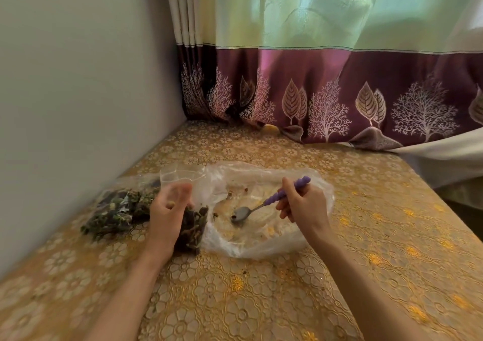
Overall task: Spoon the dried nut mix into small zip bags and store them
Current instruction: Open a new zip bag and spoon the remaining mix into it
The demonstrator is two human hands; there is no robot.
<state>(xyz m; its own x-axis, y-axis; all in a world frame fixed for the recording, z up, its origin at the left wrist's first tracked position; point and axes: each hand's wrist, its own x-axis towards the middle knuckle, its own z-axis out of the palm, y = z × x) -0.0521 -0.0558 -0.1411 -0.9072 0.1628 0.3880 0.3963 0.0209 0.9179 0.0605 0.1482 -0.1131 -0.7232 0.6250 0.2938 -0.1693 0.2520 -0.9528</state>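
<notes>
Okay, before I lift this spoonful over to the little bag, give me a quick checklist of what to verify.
1. Spoon gripped by right hand: ok.
2. Spoon bowl loaded: a dark bit or two only; not ok for a full scoop.
3. Small bag held by left hand: ok.
4. Small bag mouth open: appears open; cannot tell how wide.
5. Mix left in big bag: nearly empty, scattered bits; not ok.
6. Filled bags clear of the path, left of the hands: ok.

A plain grey wall [78, 79] meets a backlit green-and-maroon curtain [326, 66] behind the gold floral-covered table [261, 301].
</notes>
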